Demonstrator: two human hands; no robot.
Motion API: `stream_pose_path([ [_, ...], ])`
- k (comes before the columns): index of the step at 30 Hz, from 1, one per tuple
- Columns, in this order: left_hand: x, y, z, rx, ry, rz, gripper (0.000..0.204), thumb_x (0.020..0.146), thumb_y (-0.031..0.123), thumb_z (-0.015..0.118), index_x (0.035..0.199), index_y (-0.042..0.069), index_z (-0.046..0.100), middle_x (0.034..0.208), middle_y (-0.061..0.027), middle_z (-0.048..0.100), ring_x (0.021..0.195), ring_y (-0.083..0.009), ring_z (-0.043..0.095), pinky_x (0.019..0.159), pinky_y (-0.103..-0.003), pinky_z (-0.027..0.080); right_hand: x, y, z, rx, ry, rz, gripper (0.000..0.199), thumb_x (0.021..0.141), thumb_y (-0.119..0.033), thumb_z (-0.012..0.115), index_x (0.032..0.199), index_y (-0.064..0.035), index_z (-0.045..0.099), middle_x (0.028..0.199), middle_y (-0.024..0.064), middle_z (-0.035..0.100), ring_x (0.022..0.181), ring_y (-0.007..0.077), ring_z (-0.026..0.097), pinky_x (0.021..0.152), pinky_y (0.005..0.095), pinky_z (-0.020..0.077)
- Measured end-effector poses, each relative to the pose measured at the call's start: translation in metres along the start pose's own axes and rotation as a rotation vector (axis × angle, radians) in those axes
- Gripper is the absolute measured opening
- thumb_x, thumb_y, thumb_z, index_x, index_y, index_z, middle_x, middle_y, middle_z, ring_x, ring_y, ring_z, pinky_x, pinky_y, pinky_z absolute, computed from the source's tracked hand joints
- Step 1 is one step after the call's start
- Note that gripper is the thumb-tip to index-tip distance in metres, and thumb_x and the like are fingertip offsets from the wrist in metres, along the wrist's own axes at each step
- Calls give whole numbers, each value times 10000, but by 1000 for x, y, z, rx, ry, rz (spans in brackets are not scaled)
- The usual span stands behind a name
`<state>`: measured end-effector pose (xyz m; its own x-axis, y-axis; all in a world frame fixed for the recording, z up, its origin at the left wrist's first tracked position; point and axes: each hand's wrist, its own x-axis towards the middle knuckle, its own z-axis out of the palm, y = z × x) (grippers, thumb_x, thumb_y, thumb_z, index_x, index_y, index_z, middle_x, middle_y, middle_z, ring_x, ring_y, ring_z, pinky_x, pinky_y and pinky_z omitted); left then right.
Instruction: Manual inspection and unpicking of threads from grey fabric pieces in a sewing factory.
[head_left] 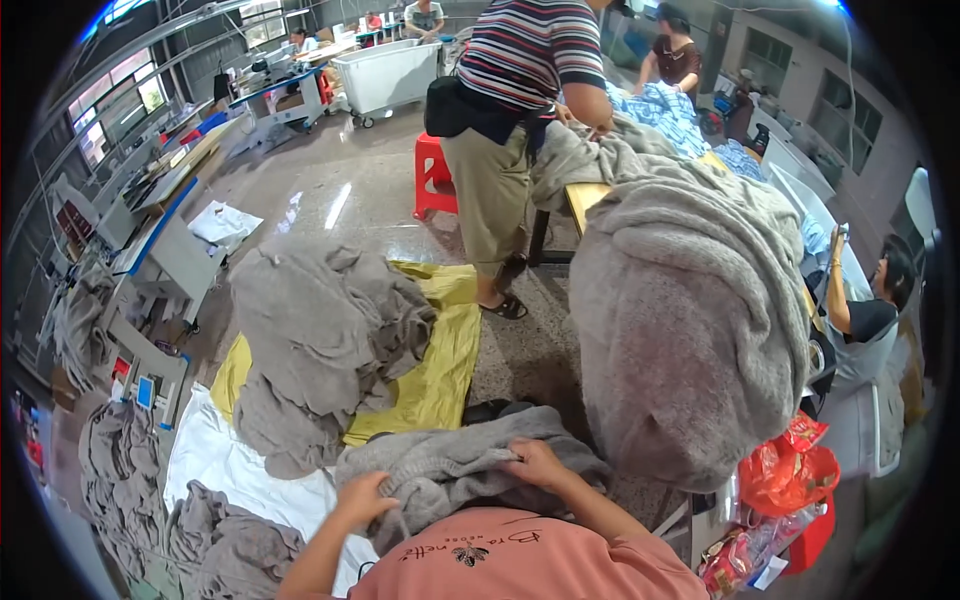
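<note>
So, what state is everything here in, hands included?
Near grey cloth: bunched up, creased
Left hand: thumb and fingers apart, at the near grey cloth
Right hand: closed on the near grey cloth
Grey pile: heaped, crumpled
Yellow sheet: spread on the floor, wrinkled
White sheet: spread out, partly covered
Large grey cloth: bulging, loosely folded
Red stool: upright, unoccupied

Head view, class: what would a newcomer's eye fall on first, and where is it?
Probably the huge grey fabric draped over the table, right of centre. Then the grey heap largely on a yellow sheet, left of centre, and the red stool beyond. Low in the middle, the left hand and right hand are at bunched grey cloth.
</note>
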<state>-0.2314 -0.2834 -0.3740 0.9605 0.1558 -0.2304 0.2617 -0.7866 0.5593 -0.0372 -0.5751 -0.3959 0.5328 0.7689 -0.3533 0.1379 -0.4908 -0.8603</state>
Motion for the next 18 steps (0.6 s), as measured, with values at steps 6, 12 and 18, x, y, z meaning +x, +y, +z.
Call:
stream_pose_path([
  [6, 31, 83, 27, 212, 332, 82, 554, 628, 300, 694, 1083, 51, 500, 1079, -179, 491, 1002, -345, 459, 830, -390, 389, -23, -65, -12, -36, 203, -177, 214, 723, -165, 595, 890, -30, 582, 712, 122, 592, 655, 208, 573, 638, 309, 439],
  [12, 55, 101, 42, -65, 147, 254, 522, 674, 338, 647, 1093, 66, 497, 1078, -156, 494, 1009, -333, 458, 849, -405, 370, -16, -73, -4, -37, 199, -537, 216, 708, -90, 620, 916, -36, 592, 721, 110, 574, 635, 257, 554, 612, 306, 439],
  [18, 72, 92, 57, -265, 12, 394, 265, 716, 159, 588, 969, 85, 569, 860, -127, 562, 834, -294, 540, 715, -360, 431, -26, -103, -4, 59, 211, -621, 194, 712, -66, 612, 898, -16, 588, 729, 108, 574, 662, 234, 564, 610, 304, 443],
])
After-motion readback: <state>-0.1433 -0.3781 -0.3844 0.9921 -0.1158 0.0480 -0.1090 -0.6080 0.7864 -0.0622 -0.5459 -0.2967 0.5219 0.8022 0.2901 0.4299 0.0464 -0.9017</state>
